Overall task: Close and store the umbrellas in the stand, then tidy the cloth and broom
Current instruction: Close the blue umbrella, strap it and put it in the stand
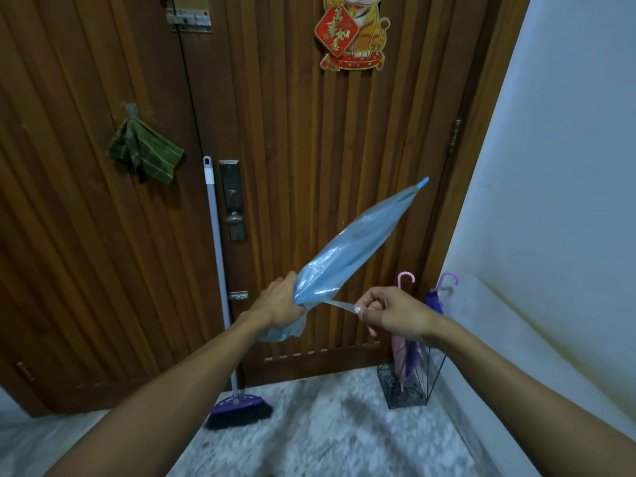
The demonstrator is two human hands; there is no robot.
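The left hand (280,301) grips the folded blue umbrella (347,249) around its gathered canopy, tip pointing up and right, while the right hand (395,313) pinches its strap (339,304) between thumb and fingers. Far right, the stand (406,390) holds a pink umbrella (401,346) and a purple umbrella (434,299). The broom (220,287) leans on the door (309,149) at left, below the hanging green cloth (146,151).

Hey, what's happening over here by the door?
A person is closing up a blue umbrella. The left hand grips its gathered canopy while the right hand pinches the tie strap, pulled out to the side. A pink umbrella and a purple umbrella stand in the wire stand. The broom leans on the door, and a green cloth hangs from a hook.
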